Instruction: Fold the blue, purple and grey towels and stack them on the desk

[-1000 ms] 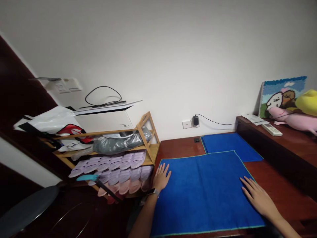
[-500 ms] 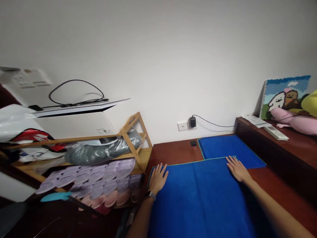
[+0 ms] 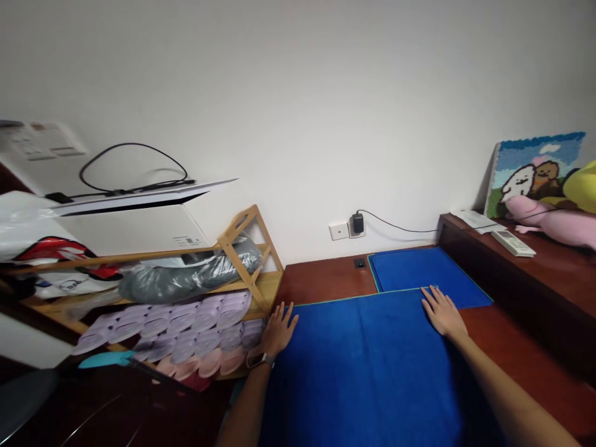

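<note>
A large blue cloth (image 3: 358, 360) with a green-stitched edge lies spread over the reddish-brown wooden surface (image 3: 326, 278). At its far left corner rests my left hand (image 3: 278, 332), palm down with fingers apart and a watch band on the wrist. My right hand (image 3: 442, 312) lies flat at the far right corner of the same cloth, fingers spread. Beyond it is a second, folded blue cloth (image 3: 414, 268), partly overlapped by the large one. The near part of the large cloth runs out of view.
On the left, a wooden rack (image 3: 274, 279) holds lilac and pink slippers (image 3: 195, 323), a plastic-wrapped grey item (image 3: 186, 276) and a white box (image 3: 135, 226). A black plug (image 3: 357, 222) sits in the wall. A raised ledge on the right carries a remote (image 3: 513, 243) and a pink plush toy (image 3: 554, 223).
My left hand has slid outward to the left, to the cloth's corner. My right hand stays at the far right corner. The camera view has shifted slightly.
</note>
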`<state>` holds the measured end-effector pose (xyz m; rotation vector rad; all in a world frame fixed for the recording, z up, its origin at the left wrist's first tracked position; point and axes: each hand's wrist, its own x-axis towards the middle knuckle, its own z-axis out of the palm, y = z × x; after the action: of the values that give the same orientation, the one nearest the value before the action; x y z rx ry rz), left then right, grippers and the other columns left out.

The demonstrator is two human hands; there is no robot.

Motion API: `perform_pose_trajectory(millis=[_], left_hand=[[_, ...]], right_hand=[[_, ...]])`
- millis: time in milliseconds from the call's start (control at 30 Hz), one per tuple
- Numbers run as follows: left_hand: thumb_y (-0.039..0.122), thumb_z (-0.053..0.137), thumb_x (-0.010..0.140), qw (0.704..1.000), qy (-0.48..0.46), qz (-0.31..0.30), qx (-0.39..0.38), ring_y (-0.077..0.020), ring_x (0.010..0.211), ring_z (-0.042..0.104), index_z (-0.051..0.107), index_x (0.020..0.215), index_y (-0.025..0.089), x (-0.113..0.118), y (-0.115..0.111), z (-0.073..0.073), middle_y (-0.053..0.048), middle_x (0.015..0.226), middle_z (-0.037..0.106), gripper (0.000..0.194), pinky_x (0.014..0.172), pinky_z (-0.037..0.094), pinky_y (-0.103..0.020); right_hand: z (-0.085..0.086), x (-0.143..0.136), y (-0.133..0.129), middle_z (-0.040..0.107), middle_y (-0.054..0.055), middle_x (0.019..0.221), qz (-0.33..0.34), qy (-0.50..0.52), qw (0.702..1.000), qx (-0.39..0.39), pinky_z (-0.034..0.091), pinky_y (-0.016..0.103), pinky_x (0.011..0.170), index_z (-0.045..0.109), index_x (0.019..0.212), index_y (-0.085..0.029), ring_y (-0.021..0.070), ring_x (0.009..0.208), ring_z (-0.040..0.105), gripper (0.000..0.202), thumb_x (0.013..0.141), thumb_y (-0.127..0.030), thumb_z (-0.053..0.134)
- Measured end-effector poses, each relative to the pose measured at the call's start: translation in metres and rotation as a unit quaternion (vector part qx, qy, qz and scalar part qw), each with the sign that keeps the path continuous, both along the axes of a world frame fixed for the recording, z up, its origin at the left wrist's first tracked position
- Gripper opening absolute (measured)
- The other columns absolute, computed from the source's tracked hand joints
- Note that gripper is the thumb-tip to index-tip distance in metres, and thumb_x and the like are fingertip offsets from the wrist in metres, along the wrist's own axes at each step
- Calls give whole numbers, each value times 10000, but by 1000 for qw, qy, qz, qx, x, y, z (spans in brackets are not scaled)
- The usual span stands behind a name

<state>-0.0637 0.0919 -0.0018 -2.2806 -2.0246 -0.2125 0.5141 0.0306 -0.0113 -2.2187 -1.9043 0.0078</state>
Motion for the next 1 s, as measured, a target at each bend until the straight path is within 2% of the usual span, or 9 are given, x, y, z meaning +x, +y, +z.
perform_pose_trajectory(millis=[133,233,333,467,567,667,867,933,1000], left_hand=[[455,367,1054,1000,16,-2,22,-348,1522,375,460,1578,201,-3,-4,10,-153,1633,434,589,1236,291,-572],[355,325,1047,997,20,-14,73,-349,1528,363,493,1550,138,22,-7,23,-176,1616,453,573,1251,264,-571],[310,279,1061,994,4,-48,99,-332,1546,329,471,1556,109,83,-14,29,-170,1642,411,569,1256,271,-541],[452,256,1094,986,-39,-151,53,-286,1558,311,417,1598,190,187,-26,17,-113,1665,387,591,1267,270,-510],[500,254,1093,985,-58,-162,5,-275,1563,299,390,1615,251,218,-27,7,-94,1673,371,594,1268,265,-517],[502,274,1089,991,-42,-123,-17,-282,1564,295,391,1614,237,181,-21,5,-107,1680,349,600,1266,264,-518],[454,333,1071,1000,9,-24,15,-330,1539,345,415,1596,181,31,-12,5,-156,1653,398,598,1229,318,-533],[443,328,1068,1000,11,-19,21,-326,1534,355,404,1599,167,7,-13,2,-163,1651,399,603,1221,332,-526],[433,322,1066,1000,8,-16,23,-319,1534,357,394,1602,160,1,-14,0,-164,1654,394,606,1220,335,-526]], right_hand=[[-3,0,1,303,79,1711,1,0,1000,1,185,474,1288,323,1643,-242,247,1592,212,668,1058,-518,159],[-3,0,2,292,91,1714,1,2,1000,-1,175,476,1289,332,1640,-233,253,1592,210,662,1060,-506,168],[-2,-1,2,278,96,1718,0,0,1000,-5,159,465,1292,334,1640,-228,254,1593,206,660,1061,-500,172],[-3,0,2,282,88,1718,-2,0,1000,-4,156,456,1292,328,1642,-238,247,1594,202,660,1061,-508,168],[-6,1,2,283,89,1717,0,1,1000,-2,158,459,1292,330,1641,-238,246,1593,207,662,1060,-509,165],[-8,2,3,284,86,1717,2,-3,1000,2,161,462,1292,326,1643,-237,248,1594,204,675,1058,-521,144],[-9,5,3,287,91,1715,7,-3,1000,1,176,485,1286,323,1643,-237,258,1590,219,679,1051,-520,149],[-11,6,3,281,90,1717,5,-2,1000,-2,179,487,1285,318,1644,-241,258,1593,209,681,1049,-525,150],[-12,6,2,274,94,1720,5,-5,1000,-3,178,479,1284,317,1645,-235,261,1594,203,688,1047,-530,147]])
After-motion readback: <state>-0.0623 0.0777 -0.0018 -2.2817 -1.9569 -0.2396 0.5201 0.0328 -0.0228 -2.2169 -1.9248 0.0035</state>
